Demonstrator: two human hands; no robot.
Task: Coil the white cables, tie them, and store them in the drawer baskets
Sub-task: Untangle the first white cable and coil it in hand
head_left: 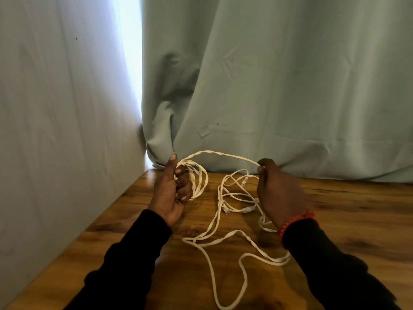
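Left hand [173, 191] fisted around a small coil of flat white cable [197, 177], thumb up. Right hand [279, 193] pinches the free run [223, 154] arching between the two. Slack white cable [223, 238] lies tangled on the brown wood-grain tabletop [346, 209], clear plugs among it, near and right of the coil.

Judgement: coiling underway. Feed each turn flat and untwisted, matching loop size; free the tangle before drawing more.

No drawer or basket in view.

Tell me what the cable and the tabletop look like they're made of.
White cable: flat, matte, probably plastic-jacketed; it bends limply and ends in clear plugs. Table: brown wood grain with a slight sheen, either wood or laminate.
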